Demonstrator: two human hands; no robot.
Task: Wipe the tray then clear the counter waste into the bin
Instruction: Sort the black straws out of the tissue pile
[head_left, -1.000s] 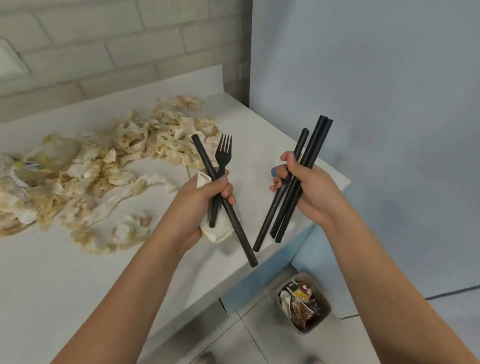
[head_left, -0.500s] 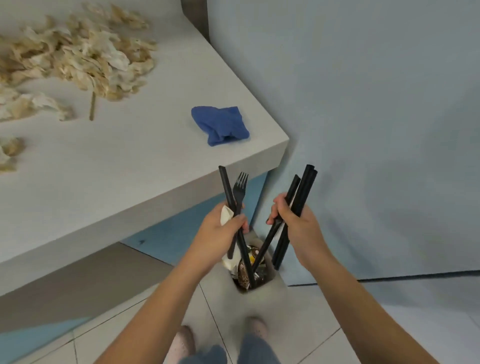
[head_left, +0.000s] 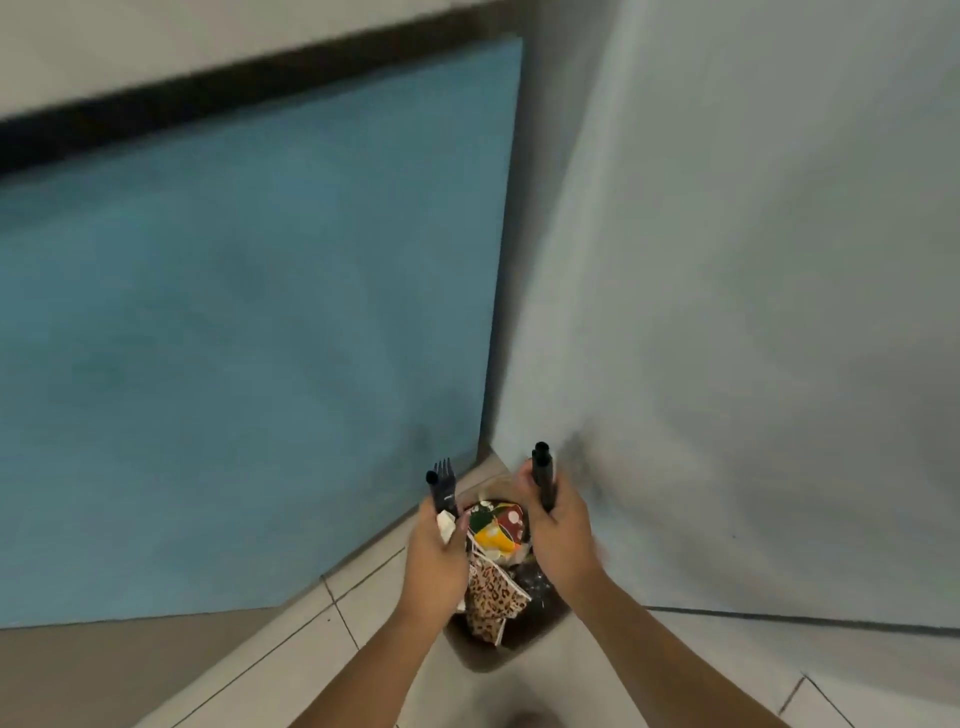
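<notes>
While poised over the small bin (head_left: 483, 657) on the tiled floor (head_left: 291, 670), both hands closed on black plastic cutlery. Left hand (head_left: 434, 564) wrapped around a slim fork (head_left: 445, 480), tines up, together with one round black stick (head_left: 432, 480) and a scrap of white paper (head_left: 445, 524) pressed against the palm. Right hand (head_left: 558, 540) clenched around a bundle of smooth black tubular sticks (head_left: 543, 475), blunt ends pointing upward. Directly beneath and between the hands, the bin, dark inside, already stuffed with crumpled waste: a glossy wrapper (head_left: 496, 525) in red, yellow and green, and a crinkled leopard-print piece (head_left: 491, 597). Bin tucked into the corner where a matte blue panel (head_left: 249, 338) meets a pale grey wall (head_left: 753, 312). Above the panel, a dark strip under the light underside of the table (head_left: 156, 47). Edges soft with motion blur throughout. Tray out of view.
</notes>
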